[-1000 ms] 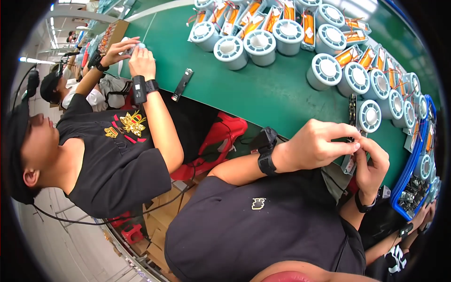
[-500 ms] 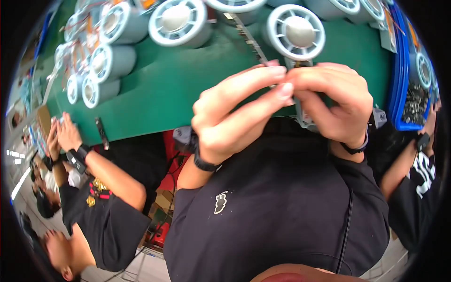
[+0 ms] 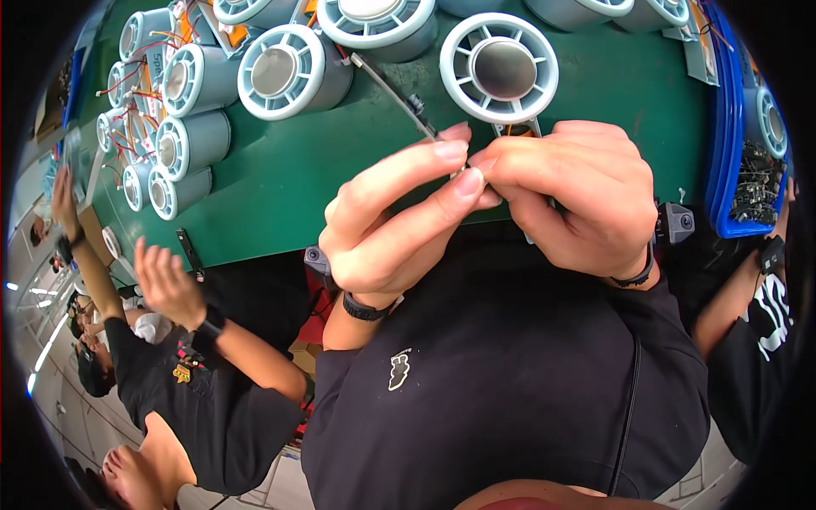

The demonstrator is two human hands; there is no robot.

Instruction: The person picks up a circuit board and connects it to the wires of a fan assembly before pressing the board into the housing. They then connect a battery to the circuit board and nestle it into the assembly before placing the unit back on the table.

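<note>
My left hand (image 3: 395, 225) and my right hand (image 3: 578, 200) are pressed together at the near edge of the green table (image 3: 280, 183). Their fingertips pinch a small part between them, mostly hidden by the fingers. A thin dark tool or cable (image 3: 395, 93) runs from the fingertips up and to the left across the table. Just beyond my hands stands a pale blue-white round fan housing (image 3: 500, 68) with a grey centre disc.
Several more round fan housings (image 3: 285, 72) with orange and red wires crowd the table's far and left parts. A blue tray (image 3: 739, 153) of small dark parts sits at the right edge. A person in black (image 3: 212, 399) works at my left, another person's arm (image 3: 739, 297) at my right.
My head has tipped further down and closer, so my hands fill more of the view. Both hands stay together on the small part. The person at my left has raised a hand.
</note>
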